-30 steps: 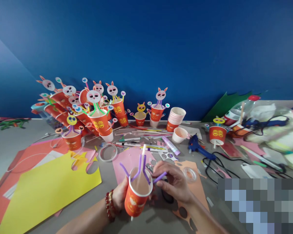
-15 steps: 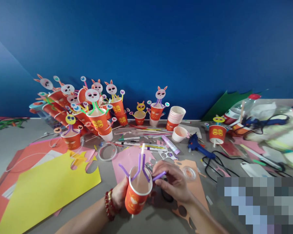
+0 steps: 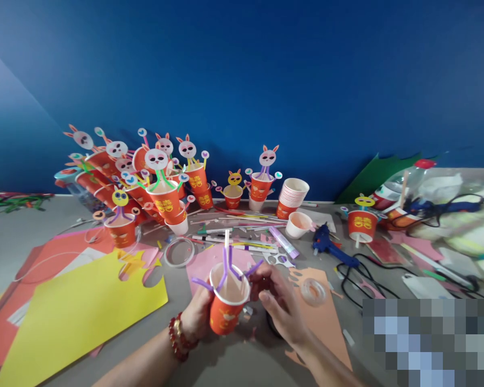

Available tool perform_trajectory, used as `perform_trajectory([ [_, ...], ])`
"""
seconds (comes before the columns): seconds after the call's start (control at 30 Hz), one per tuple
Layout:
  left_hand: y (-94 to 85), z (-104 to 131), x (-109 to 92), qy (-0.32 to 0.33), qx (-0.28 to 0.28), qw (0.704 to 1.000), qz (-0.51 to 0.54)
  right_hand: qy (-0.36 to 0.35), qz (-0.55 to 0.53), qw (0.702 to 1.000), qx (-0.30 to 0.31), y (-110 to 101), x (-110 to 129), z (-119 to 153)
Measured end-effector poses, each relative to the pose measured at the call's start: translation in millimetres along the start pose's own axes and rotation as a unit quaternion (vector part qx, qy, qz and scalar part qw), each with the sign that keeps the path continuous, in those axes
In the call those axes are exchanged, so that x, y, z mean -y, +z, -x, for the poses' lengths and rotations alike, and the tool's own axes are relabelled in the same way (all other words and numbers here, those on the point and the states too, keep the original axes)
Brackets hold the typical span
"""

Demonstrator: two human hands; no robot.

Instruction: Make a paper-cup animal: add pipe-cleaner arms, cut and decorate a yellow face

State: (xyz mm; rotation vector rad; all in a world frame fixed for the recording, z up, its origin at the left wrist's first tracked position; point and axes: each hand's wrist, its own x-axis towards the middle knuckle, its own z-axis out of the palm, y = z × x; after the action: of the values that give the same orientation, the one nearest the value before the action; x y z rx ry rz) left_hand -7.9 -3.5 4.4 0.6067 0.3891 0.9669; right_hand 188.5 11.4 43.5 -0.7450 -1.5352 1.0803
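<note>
My left hand (image 3: 197,314), with beaded bracelets at the wrist, is wrapped round the left side of a red paper cup (image 3: 228,318) with a white rim. Bent purple pipe cleaners (image 3: 203,284) stick out over the rim on both sides and rise in the middle, beside a pale stick (image 3: 227,239). To the right of the cup is my right hand (image 3: 282,312), its thumb and fingers apart and nothing between them. Its fingertips are close to the right-hand purple arm; whether they touch it I cannot tell.
Finished cup figures (image 3: 161,199) crowd the back left. Stacked paper cups (image 3: 293,192) stand at the back. A blue glue gun (image 3: 333,247) with a black cable lies at right. Yellow card (image 3: 89,301), orange card (image 3: 322,317), a clear tape roll (image 3: 313,291) and pens surround the hands.
My right thumb and fingers have come off the right purple pipe cleaner and spread. The cup has turned slightly in my left hand, and that purple arm now points more upward.
</note>
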Motion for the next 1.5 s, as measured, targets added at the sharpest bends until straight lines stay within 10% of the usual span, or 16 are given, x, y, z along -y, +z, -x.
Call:
perform_trajectory([
  [0.2, 17.0, -4, -4, 0.073, -0.072, 0.993, -0.066, -0.149, 0.13, 0.979, -0.048, 0, 18, 0],
  [0.4, 20.6, -5, -4, 0.068, -0.01, 0.996, -0.06, -0.232, 0.268, 0.934, -0.042, -18, 42, -10],
  [0.57, 17.9, -3, 0, 0.007, 0.013, 0.998, -0.055, -0.068, 0.242, 0.968, -0.007, -51, 62, -23],
  [0.77, -1.6, -3, 13, -0.08, 0.084, 0.993, -0.008, 0.098, 0.105, 0.974, 0.177, -51, 82, -39],
  [1.07, -21.0, -5, 24, -0.067, 0.114, 0.991, -0.011, 0.118, 0.149, 0.918, 0.347, -31, 67, -75],
  [1.5, -19.6, -3, 22, -0.072, 0.118, 0.99, -0.008, 0.075, 0.17, 0.926, 0.328, -24, 62, -73],
])
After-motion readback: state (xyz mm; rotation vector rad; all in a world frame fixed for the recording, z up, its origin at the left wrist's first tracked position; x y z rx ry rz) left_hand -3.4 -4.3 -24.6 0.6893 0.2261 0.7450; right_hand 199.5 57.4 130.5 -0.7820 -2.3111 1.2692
